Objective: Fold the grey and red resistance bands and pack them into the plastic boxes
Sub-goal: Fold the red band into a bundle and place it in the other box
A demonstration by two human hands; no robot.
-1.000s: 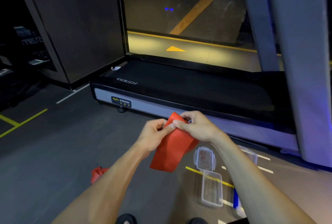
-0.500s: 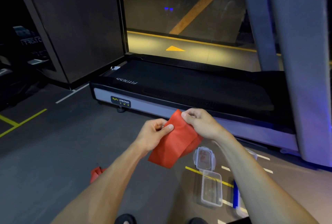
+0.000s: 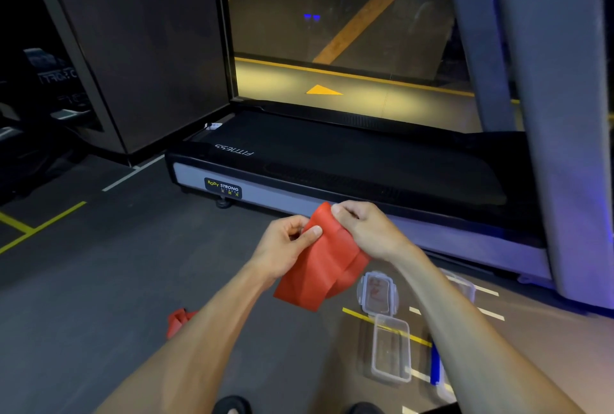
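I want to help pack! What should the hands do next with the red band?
Probably fold it over once more: both the left hand and right hand pinch the red band, which still looks too wide for the open plastic box below.

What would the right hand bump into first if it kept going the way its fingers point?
Its fingers point left, so the right hand would probably meet the left hand first; both pinch the same red band. Depth is hard to judge.
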